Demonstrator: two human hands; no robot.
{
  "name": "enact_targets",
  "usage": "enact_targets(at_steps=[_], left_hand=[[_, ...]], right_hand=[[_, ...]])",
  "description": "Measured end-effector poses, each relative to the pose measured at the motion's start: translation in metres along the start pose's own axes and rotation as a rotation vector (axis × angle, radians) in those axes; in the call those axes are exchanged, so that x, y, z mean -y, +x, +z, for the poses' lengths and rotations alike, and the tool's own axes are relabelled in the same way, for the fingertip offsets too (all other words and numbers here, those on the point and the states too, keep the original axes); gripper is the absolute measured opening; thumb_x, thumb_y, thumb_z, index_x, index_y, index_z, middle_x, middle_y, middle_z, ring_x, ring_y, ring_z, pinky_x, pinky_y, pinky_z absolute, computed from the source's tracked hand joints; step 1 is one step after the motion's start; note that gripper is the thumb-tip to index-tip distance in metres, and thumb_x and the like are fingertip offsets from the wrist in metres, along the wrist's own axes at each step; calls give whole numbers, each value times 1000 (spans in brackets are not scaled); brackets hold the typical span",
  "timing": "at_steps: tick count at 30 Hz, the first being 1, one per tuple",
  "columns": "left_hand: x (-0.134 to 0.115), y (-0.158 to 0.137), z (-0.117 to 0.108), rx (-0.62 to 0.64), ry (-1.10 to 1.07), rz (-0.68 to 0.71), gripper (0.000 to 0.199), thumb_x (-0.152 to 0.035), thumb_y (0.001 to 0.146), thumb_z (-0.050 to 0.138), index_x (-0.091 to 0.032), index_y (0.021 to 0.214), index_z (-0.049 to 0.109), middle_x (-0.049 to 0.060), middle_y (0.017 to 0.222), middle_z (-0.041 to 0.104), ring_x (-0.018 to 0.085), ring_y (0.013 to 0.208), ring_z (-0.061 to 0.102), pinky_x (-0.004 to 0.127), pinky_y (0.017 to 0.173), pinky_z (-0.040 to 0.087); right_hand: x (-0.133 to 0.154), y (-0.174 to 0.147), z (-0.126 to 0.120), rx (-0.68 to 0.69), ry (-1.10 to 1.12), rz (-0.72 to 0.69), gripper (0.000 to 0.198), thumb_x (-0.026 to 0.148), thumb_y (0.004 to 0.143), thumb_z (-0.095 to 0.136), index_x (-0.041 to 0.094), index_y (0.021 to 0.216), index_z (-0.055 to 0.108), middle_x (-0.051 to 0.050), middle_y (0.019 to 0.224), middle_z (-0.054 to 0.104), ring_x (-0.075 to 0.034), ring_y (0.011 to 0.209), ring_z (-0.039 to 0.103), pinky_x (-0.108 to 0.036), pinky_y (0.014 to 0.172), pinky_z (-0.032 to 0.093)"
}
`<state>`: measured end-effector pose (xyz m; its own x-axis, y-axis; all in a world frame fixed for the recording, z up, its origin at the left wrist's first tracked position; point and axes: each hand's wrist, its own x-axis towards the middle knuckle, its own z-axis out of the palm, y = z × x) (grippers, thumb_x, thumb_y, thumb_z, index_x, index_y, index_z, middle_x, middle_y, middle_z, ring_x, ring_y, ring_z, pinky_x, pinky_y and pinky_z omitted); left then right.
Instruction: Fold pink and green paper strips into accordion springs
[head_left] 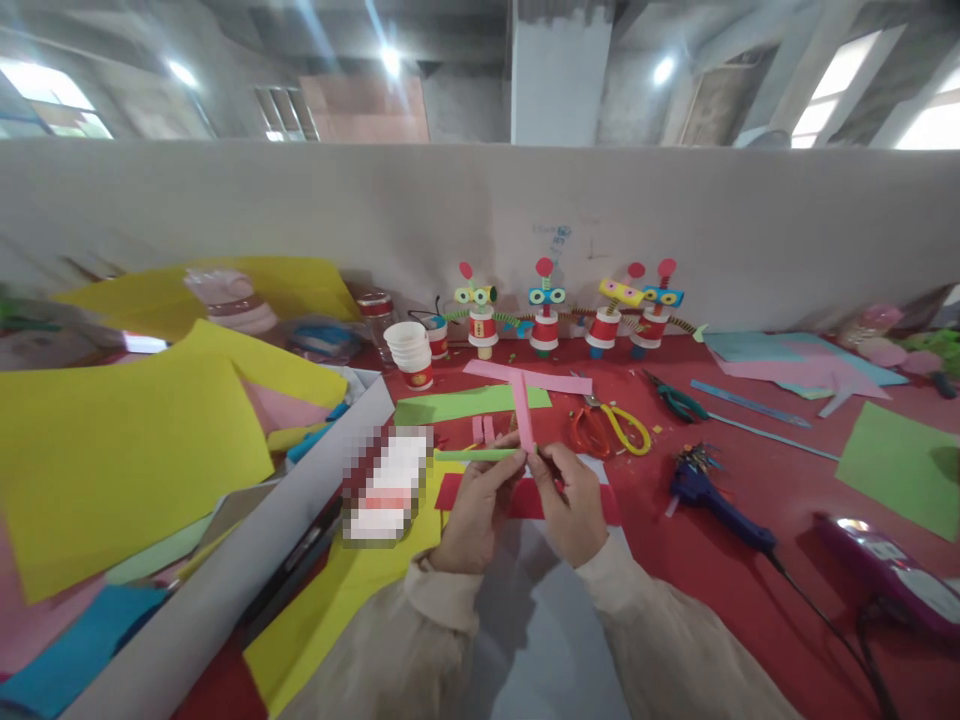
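At the middle of the table, both hands pinch two paper strips where their ends meet at an angle. A green paper strip (476, 455) runs out to the left, and a pink paper strip (523, 408) points away from me. My left hand (476, 510) is closed on the green strip near the joint. Fingers of my right hand (576, 510) press together on the pink strip's near end. Just below lie a red paper piece (450, 492) and a grey-white sheet (517, 600). Beyond the hands are a loose pink strip (559, 382) and a green paper piece (435, 405).
Paper-cup figures (545, 325) stand along the back wall, with stacked paper cups (409, 350) to their left. Scissors (626, 428), pliers (679, 400) and a blue glue gun (716, 500) with a cord lie right. Yellow sheets (127, 460) and a white roll (240, 560) fill the left.
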<state>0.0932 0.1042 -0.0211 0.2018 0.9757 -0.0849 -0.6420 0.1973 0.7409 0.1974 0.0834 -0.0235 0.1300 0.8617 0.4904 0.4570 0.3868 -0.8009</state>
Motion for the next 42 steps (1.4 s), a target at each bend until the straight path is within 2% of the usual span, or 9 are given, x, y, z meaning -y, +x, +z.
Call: enact_targets(at_steps=[7,10,15,18,22,28,33,39,42], left_hand=[[-1,5,-8,1,222,46,15,-28,65,71,-14,70,70,3,66,65,14,63,55,26,65,43],[-1,6,-11,-17,261,27,17,-31,65,71,-14,66,70,2,59,63,13,57,53,26,61,42],[-5,5,-8,-44,306,86,15,-28,63,72,-16,73,72,3,65,67,16,63,56,28,67,43],[-9,3,-5,-39,301,67,13,-27,60,74,-16,66,72,3,60,66,16,60,56,27,63,42],[-11,3,-4,-37,283,20,12,-27,58,75,-16,59,70,2,51,63,15,53,53,26,54,39],[-9,3,-6,19,271,48,14,-28,59,75,-15,62,70,4,61,66,16,60,56,27,59,41],[-7,4,-7,37,291,60,14,-27,64,72,-15,58,68,3,58,63,14,57,53,26,59,41],[-5,5,-6,56,359,152,11,-25,65,70,-16,71,70,4,70,67,17,67,57,29,69,43],[-2,5,-8,88,358,124,16,-24,67,68,-17,82,69,5,79,67,18,73,58,30,73,43]], right_hand=[[-12,1,9,82,169,181,28,39,86,44,21,66,49,3,57,50,-12,54,47,-23,51,38],[-14,-1,12,55,184,207,24,40,86,45,20,73,52,1,64,56,-14,59,52,-25,55,43],[-13,1,11,5,309,233,21,36,81,55,20,94,55,-5,82,63,-17,71,60,-31,68,51],[-13,5,7,57,379,241,18,35,79,57,20,88,59,-5,81,65,-18,73,62,-34,71,53],[-11,8,4,65,423,269,17,35,76,60,19,83,62,-3,72,64,-17,65,61,-32,64,53],[-8,9,3,35,524,354,18,35,71,64,19,80,65,-1,68,64,-16,60,60,-31,59,53],[-9,9,4,41,600,399,17,33,70,66,19,79,66,0,68,64,-13,58,58,-29,58,52],[-12,8,5,22,631,397,16,31,70,67,18,79,66,1,66,63,-12,57,56,-27,58,48],[-15,9,5,-38,676,412,17,31,69,68,18,80,65,1,64,63,-12,57,55,-25,57,47]])
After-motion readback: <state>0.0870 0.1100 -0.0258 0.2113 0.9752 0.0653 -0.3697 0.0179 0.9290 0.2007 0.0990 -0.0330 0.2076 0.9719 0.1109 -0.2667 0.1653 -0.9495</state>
